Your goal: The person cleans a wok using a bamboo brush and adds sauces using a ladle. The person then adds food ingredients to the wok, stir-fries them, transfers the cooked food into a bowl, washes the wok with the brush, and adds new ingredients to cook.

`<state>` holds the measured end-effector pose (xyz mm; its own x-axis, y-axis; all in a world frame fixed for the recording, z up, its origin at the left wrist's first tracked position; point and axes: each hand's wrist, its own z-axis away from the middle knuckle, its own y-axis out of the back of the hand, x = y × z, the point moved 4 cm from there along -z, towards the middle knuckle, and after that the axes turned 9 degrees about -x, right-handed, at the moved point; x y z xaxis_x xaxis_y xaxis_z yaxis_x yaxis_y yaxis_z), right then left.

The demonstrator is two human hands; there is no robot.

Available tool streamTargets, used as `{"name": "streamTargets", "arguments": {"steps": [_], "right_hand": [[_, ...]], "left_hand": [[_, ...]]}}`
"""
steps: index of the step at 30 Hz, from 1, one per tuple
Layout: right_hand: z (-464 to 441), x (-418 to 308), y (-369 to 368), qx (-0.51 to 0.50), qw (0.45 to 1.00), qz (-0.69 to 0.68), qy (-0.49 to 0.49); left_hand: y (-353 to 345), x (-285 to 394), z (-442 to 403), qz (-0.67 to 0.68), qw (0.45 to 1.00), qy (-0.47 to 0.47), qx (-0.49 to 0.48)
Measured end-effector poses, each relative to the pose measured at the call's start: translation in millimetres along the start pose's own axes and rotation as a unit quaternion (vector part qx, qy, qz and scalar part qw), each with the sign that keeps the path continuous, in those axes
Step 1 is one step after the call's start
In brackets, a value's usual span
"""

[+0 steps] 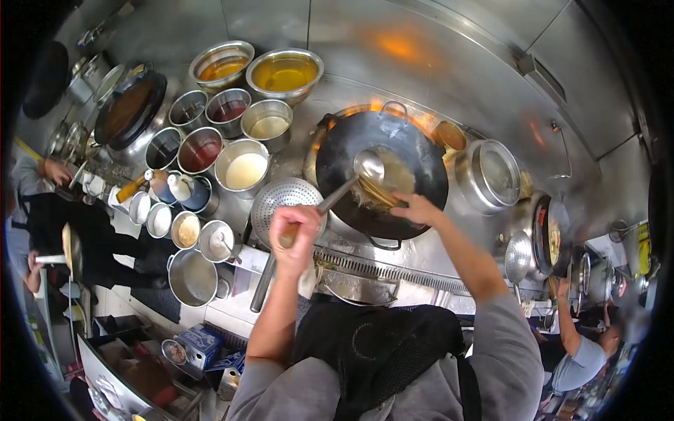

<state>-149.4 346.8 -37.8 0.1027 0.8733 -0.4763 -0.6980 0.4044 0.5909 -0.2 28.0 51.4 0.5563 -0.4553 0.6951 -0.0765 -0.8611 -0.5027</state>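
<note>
Head view: a steel wall [484, 91] rises behind the steel table [293, 156] that carries the cooking things. Two other people work nearby, one person in black trousers [91, 235] at the far left and another in a grey top [581, 361] at the lower right. Large and dark, the wok [425, 165] sits over a burner in front of the wearer, with orange flames [316, 151] showing around its edge and a pale, cloudy pool [399, 172] inside. Right of it stands a steel pot [469, 177]. Left of it is a perforated skimmer [277, 198], partly hidden by the left hand.

Next in size is the ladle [368, 166], its bowl inside the wok and its handle slanting across the rim; whether the bowl touches the metal I cannot tell. Two wide bowls, one of amber liquid [225, 69] and one of yellow liquid [284, 76], stand at the back, with round sauce containers [242, 168] grouped before them.

The left hand [295, 235] is curled tightly around the ladle's handle. The right hand [419, 209], fingers drawn together, grips a bundle of thin sticks [376, 191] within the wok, beside the ladle's bowl. Smallest are the seasoning cups [186, 230] lined up at the left.
</note>
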Motion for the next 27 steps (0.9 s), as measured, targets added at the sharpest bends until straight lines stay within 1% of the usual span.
{"name": "streamTargets", "arguments": {"steps": [1, 2, 3, 4, 5, 6, 7, 8, 9, 10, 11, 12, 13, 14, 15, 16, 17, 18, 19, 20, 21, 22, 23, 24, 25, 26, 27], "right_hand": [[1.7, -5.5, 14.4, 0.082, 0.958, 0.267, 0.057], [4.3, 0.4, 28.4, 0.148, 0.941, 0.306, 0.006], [7.6, -2.0, 33.2, 0.221, 0.936, 0.274, 0.001], [12.2, -2.5, 36.7, 0.291, 0.926, 0.242, -0.005], [12.5, -2.4, 34.8, 0.293, 0.926, 0.238, -0.007], [21.1, -9.2, 32.8, 0.326, 0.926, 0.191, -0.007], [28.2, -14.4, 28.6, 0.355, 0.924, 0.142, -0.007], [30.5, -18.8, 22.1, 0.353, 0.925, 0.138, -0.009], [27.4, -23.4, 11.5, 0.266, 0.943, 0.198, -0.020], [24.9, -24.2, 1.7, 0.175, 0.950, 0.256, -0.031], [3.8, -10.2, -12.0, 0.105, 0.949, 0.287, -0.070], [-2.8, -8.5, -19.4, 0.069, 0.973, 0.209, -0.065], [-11.1, -9.2, -28.9, 0.056, 0.994, 0.094, -0.015], [-20.0, -11.1, -34.7, 0.042, 0.998, -0.019, 0.037], [-19.0, -17.1, -34.9, 0.042, 0.998, -0.017, 0.038], [-15.5, -20.4, -39.8, 0.017, 0.993, -0.109, 0.043], [-12.8, -24.4, -40.1, -0.002, 0.978, -0.202, 0.051], [-4.4, -25.3, -35.0, 0.003, 0.977, -0.205, 0.051], [8.0, -29.8, -29.3, 0.009, 0.992, -0.091, 0.085], [19.2, -36.0, -24.1, 0.015, 0.993, 0.027, 0.117], [31.7, -39.9, -25.7, 0.015, 0.993, 0.026, 0.116], [47.2, -50.6, -33.4, 0.028, 0.980, 0.072, 0.184], [58.4, -58.5, -40.9, 0.044, 0.960, 0.118, 0.252], [63.7, -58.3, -49.5, 0.063, 0.951, 0.178, 0.243], [73.6, -65.1, -53.6, 0.040, 0.942, 0.222, 0.249], [84.6, -70.7, -54.5, 0.017, 0.930, 0.265, 0.252], [88.9, -72.6, -54.6, 0.020, 0.917, 0.307, 0.254]], "left_hand": [[9.2, 2.3, -0.2, -0.020, 1.000, 0.008, 0.014], [18.7, 1.7, 1.1, -0.039, 0.999, 0.016, 0.028], [22.1, 0.4, 2.8, -0.039, 0.998, 0.043, 0.026], [25.0, 2.4, 7.3, -0.039, 0.998, 0.043, 0.021], [29.9, 1.8, 13.4, -0.065, 0.994, 0.083, 0.037], [34.3, 4.4, 19.2, -0.092, 0.986, 0.126, 0.053], [42.4, 11.1, 23.8, -0.143, 0.974, 0.172, 0.034], [48.5, 21.1, 28.1, -0.145, 0.973, 0.175, 0.032], [49.6, 31.9, 29.8, -0.238, 0.945, 0.225, 0.000], [52.5, 38.5, 33.0, -0.328, 0.904, 0.271, -0.033], [57.0, 40.8, 35.8, -0.373, 0.883, 0.274, -0.071], [56.5, 39.7, 35.1, -0.375, 0.883, 0.274, -0.075], [50.0, 38.1, 35.6, -0.477, 0.826, 0.255, -0.158], [43.3, 34.0, 37.3, -0.570, 0.753, 0.231, -0.235], [37.2, 22.2, 41.8, -0.639, 0.680, 0.258, -0.249], [33.0, 19.8, 45.5, -0.639, 0.680, 0.259, -0.251], [33.1, 16.6, 44.2, -0.662, 0.649, 0.280, -0.251], [34.2, 13.0, 43.6, -0.682, 0.618, 0.301, -0.250], [39.4, 9.8, 44.8, -0.690, 0.621, 0.271, -0.254], [49.2, 0.7, 46.4, -0.690, 0.622, 0.269, -0.255], [60.3, -9.7, 49.4, -0.616, 0.699, 0.273, -0.241], [70.5, -19.4, 51.6, -0.536, 0.767, 0.274, -0.225], [79.0, -30.9, 54.5, -0.536, 0.767, 0.270, -0.227], [94.0, -51.4, 70.5, -0.305, 0.820, 0.458, -0.154], [86.1, -54.6, 78.8, -0.047, 0.792, 0.605, -0.070], [70.8, -49.4, 86.1, -0.019, 0.781, 0.619, -0.081], [65.4, -53.5, 94.5, 0.004, 0.778, 0.623, -0.078]]}}
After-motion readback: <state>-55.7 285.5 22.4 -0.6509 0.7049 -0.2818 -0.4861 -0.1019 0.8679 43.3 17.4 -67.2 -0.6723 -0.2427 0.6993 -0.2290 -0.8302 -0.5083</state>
